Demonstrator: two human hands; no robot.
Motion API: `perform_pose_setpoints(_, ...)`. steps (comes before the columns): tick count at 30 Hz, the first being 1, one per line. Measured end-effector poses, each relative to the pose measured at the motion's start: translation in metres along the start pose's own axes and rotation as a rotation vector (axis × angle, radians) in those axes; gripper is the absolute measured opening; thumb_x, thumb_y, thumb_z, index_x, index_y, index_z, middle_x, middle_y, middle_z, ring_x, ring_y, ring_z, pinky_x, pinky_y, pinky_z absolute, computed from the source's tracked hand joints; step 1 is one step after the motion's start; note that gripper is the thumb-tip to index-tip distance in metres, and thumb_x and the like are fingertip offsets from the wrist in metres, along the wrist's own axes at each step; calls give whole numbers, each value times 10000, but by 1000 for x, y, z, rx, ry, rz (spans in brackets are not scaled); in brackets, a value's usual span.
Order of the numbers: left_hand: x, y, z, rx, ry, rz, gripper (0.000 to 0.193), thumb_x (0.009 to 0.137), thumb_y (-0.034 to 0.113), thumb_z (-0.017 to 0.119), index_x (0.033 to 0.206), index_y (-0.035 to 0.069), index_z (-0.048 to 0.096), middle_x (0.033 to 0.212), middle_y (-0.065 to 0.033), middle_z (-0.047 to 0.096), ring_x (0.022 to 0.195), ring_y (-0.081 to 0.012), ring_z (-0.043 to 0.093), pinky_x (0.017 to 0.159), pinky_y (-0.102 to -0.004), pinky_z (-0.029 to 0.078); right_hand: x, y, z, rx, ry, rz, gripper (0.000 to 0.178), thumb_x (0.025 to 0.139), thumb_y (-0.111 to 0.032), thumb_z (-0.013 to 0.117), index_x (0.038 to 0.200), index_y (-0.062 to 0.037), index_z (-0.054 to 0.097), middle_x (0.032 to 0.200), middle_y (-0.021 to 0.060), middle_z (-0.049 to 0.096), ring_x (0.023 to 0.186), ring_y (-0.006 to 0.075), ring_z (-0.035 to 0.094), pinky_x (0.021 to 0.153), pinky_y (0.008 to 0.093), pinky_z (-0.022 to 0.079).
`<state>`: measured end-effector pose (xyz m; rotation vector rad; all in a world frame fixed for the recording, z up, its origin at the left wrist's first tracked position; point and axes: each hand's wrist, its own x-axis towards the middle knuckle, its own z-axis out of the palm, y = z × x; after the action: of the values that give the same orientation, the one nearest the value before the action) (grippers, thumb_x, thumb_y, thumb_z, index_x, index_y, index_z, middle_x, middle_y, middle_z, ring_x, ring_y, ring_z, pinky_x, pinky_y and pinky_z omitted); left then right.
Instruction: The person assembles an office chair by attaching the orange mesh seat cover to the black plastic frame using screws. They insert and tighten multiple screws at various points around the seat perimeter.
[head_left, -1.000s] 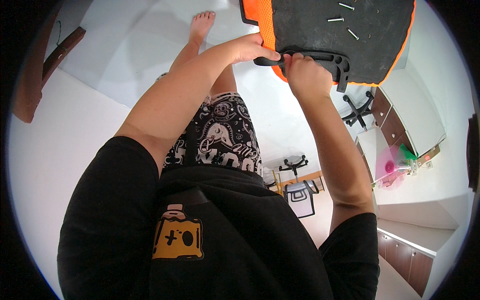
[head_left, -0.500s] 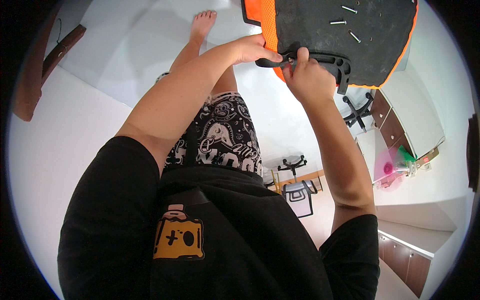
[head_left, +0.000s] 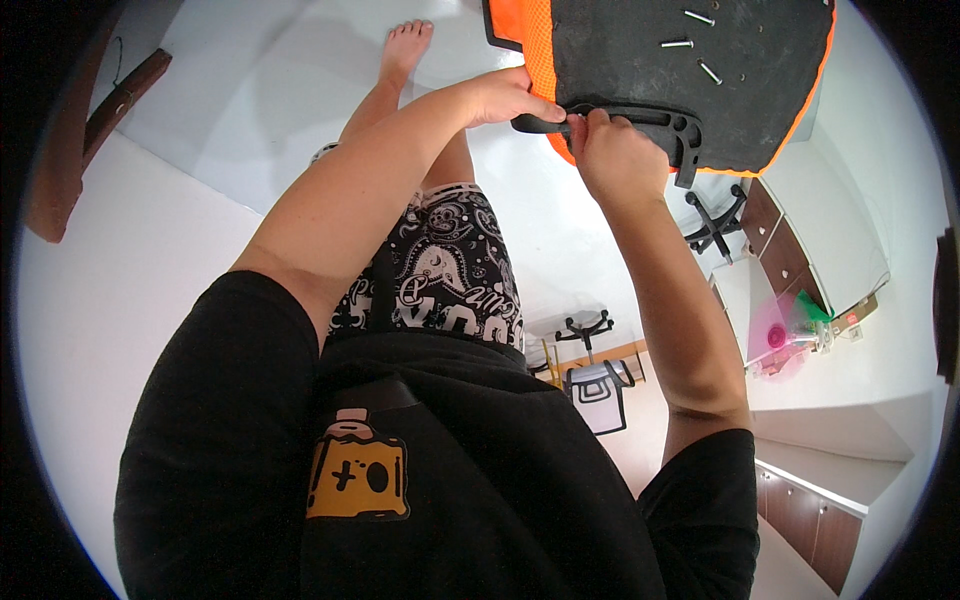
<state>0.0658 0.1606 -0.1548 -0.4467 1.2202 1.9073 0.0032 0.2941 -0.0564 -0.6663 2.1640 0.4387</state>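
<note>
An upturned chair seat [head_left: 650, 80] with a black underside and orange mesh edge is at the upper right. Across its near edge lies a black plastic armrest [head_left: 655, 118] with slots in its curved frame. My left hand [head_left: 508, 97] grips the armrest's left end against the orange edge, thumb on top. Close beside that thumb, my right hand [head_left: 620, 155] is closed, its fingertips pressed together at the armrest's near part. What they pinch is hidden. Three loose bolts, a top one [head_left: 699, 17], a middle one [head_left: 677, 44] and a lower one [head_left: 710, 72], lie on the underside.
Black chair bases [head_left: 715, 222] stand on the pale floor beyond my right arm. Brown-fronted cabinets [head_left: 785, 255] line the right side, with a pink and green plastic bag [head_left: 785, 330] there. A brown wooden piece [head_left: 125, 100] is at the upper left. My bare foot [head_left: 408, 42] rests on the floor.
My right hand's fingers have curled in lower around the spot on the armrest where a small metal piece showed between them. My left hand and the seat stay put.
</note>
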Motion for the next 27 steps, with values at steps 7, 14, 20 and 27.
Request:
perform_pose_setpoints(7, 3, -6, 1, -65, -7, 25, 410, 764, 280, 681, 1065, 27, 566, 1000, -59, 596, 960, -159, 518, 870, -279, 367, -2, 0, 2, -22, 86, -10, 238, 881, -336, 455, 860, -101, 487, 710, 106, 622, 602, 282, 635, 503, 402, 504)
perform_pose_setpoints(14, 4, -8, -1, -53, -6, 5, 406, 765, 258, 680, 1074, 22, 563, 1022, -61, 597, 973, -157, 518, 872, -281, 370, 2, 3, 3, -11, 87, -18, 286, 897, -335, 428, 818, -84, 539, 716, 122, 626, 621, 298, 635, 538, 410, 509)
perform_pose_setpoints(20, 3, -2, -1, -28, -14, -52, 468, 753, 233, 688, 1140, 22, 531, 1095, -78, 585, 1033, -176, 514, 918, -294, 358, 8, 0, 4, 220, -37, 137, 431, 917, -375, 363, 800, -39, 608, 763, 191, 635, 741, 355, 631, 642, 445, 507)
perform_pose_setpoints(27, 6, -10, -3, -100, -34, -45, 466, 750, 175, 689, 1159, 24, 524, 1101, -67, 591, 1029, -167, 523, 910, -296, 370, 8, 8, 4, 485, -150, 258, 522, 895, -466, 338, 812, -15, 588, 793, 217, 625, 822, 395, 604, 740, 469, 471)
